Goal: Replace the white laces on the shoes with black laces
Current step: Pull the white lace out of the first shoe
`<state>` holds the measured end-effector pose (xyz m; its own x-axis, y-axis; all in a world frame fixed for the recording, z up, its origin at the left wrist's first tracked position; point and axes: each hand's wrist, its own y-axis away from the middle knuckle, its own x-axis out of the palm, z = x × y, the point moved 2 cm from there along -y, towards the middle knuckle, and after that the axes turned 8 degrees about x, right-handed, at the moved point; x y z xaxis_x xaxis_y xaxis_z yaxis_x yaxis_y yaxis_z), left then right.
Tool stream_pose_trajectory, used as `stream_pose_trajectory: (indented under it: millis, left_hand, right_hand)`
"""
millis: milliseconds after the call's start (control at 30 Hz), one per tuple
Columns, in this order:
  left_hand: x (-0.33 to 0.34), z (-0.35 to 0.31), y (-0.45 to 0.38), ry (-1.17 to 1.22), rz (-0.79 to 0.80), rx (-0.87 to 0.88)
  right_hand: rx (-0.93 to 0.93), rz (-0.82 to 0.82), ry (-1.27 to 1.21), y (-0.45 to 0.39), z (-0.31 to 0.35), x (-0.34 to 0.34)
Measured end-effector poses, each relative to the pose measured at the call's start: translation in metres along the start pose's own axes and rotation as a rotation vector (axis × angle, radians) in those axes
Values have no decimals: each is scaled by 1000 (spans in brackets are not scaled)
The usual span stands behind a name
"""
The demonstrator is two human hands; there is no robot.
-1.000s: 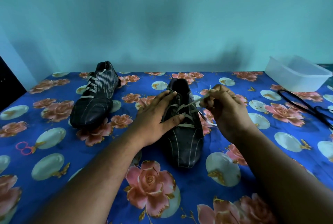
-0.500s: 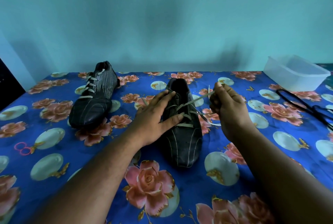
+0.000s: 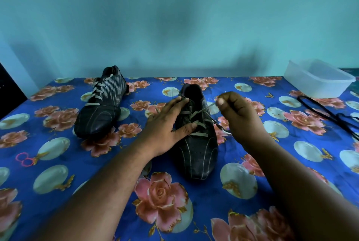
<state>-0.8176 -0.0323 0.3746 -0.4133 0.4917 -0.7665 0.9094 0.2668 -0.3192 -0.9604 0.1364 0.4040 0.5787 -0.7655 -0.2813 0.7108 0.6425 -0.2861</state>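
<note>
Teal wall behind; table covered by a blue floral cloth [image 3: 58, 163] printed with pink roses and pale discs. Item one: near shoe [image 3: 198, 143], black with thin light stripes, at centre, toe toward the viewer, its white lace [image 3: 200, 111] partly undone across the upper eyelets. Left hand [image 3: 167, 124] lies flat on that shoe's left side, fingers straight and pressing, thumb across the lower lacing. Right hand [image 3: 239, 116], just right of the shoe's opening, has fingers curled, thumb and fingers pinching the free end of the white lace, which runs taut from the eyelets up to the grip. Item two: second shoe [image 3: 101, 104], same pattern, far left, well apart from the first, fully laced in white. Item three: black laces [image 3: 330, 114], loose on the cloth at right edge. Item four: translucent plastic container [image 3: 318, 79], far right corner, beside the black laces. Item five: small pink rings [image 3: 24, 159], on the cloth at left.
</note>
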Motion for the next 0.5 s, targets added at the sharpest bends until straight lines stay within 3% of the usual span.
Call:
stream_pose_trajectory:
  millis: [100, 200, 300, 500]
  left_hand:
    - [1, 2, 0, 20, -3, 4]
    - [2, 3, 0, 27, -7, 8]
    - [5, 6, -1, 71, -25, 21]
    - [7, 11, -2, 256, -102, -9]
  right_hand:
    - [3, -189, -255, -5, -3, -6]
    - [70, -346, -141, -9, -8, -16]
    - [28, -316, 243, -10, -18, -17]
    - [-229, -95, 587, -1, -14, 10]
